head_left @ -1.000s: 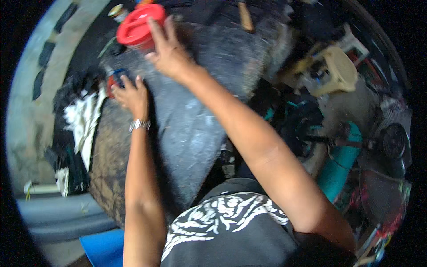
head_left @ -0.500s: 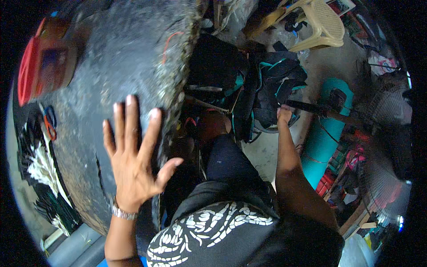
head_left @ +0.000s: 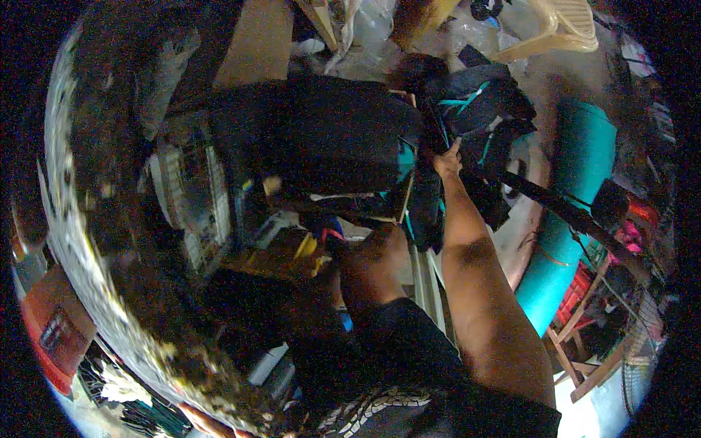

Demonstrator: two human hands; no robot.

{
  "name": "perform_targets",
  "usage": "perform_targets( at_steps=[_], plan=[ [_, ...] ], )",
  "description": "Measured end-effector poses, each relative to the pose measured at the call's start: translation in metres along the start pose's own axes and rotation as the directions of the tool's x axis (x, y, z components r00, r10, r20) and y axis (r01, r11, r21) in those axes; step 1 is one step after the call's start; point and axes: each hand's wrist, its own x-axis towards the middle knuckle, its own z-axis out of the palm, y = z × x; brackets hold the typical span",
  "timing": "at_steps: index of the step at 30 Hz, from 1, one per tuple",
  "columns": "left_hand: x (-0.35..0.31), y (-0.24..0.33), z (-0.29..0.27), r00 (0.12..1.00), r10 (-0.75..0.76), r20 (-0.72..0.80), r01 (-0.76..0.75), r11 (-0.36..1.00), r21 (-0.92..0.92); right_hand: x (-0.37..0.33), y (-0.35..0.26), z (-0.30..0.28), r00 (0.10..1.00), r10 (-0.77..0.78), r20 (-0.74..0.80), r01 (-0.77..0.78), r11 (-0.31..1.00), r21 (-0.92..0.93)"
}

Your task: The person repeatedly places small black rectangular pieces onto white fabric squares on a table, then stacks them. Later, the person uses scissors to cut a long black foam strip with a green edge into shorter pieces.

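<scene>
- One right hand [head_left: 446,159] at 1 o'clock, fingers curled onto black-and-teal bag [head_left: 482,109].
- Bag hangs beside teal roll [head_left: 573,219].
- Left hand: only fingertips at 7 o'clock under the crusted tabletop [head_left: 87,241]; spread or closed, cannot tell.

One head-worn fisheye looks steeply down, close over cluttered floor [head_left: 540,66].

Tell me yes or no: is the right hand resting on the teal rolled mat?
No, the right hand reaches into the dark bags with teal trim, while the teal rolled mat lies apart, further right.
</scene>
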Motion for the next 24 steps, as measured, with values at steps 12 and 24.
perform_targets(
  at_steps=[12, 24],
  plan=[
    [0.007, 0.007, -0.007, 0.997, -0.006, 0.071, 0.004, 0.999, 0.034, 0.117, 0.082, 0.137, 0.981, 0.135, -0.138, -0.126, 0.989, 0.073],
    [-0.028, -0.006, -0.015, 0.987, -0.033, 0.155, 0.039, 0.999, -0.035, -0.128, 0.102, -0.11, 0.939, -0.316, 0.138, 0.095, 0.621, 0.778]
  ],
)
